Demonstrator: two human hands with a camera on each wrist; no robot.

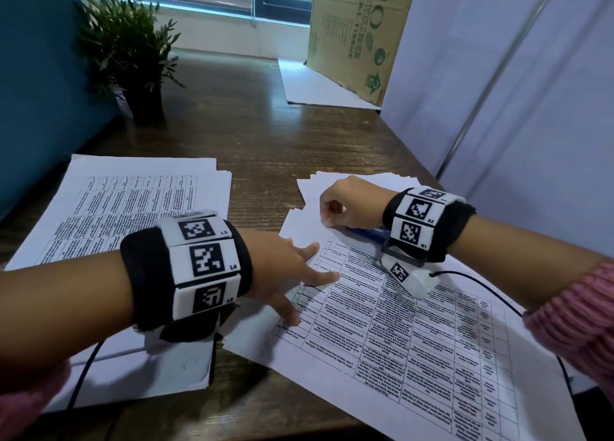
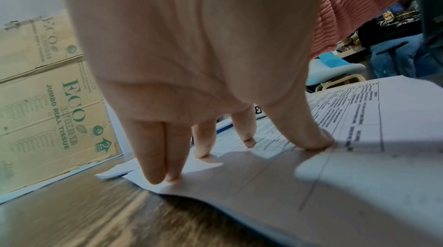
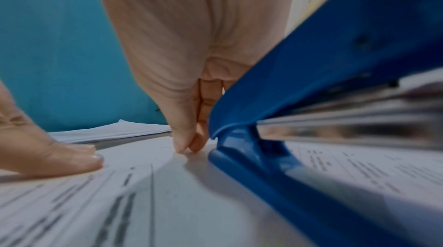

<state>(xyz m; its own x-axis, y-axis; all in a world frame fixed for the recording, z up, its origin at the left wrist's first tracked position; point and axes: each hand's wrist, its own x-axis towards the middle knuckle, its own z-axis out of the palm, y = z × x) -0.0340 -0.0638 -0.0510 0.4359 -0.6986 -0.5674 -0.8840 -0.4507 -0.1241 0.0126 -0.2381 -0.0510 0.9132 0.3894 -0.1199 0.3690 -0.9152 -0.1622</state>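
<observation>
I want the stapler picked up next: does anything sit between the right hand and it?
Nothing visible does. The blue stapler lies on the printed sheet right beside the right hand, which pinches that sheet; the left hand presses it farther off.

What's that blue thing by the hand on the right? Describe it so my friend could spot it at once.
On the wooden desk, look at the printed sheets lying to the right, covered by a table of text. Near their far corner, beside the curled right hand, lies a stapler. It is the only bright blue thing among white papers, with a shiny metal bar inside.
</observation>
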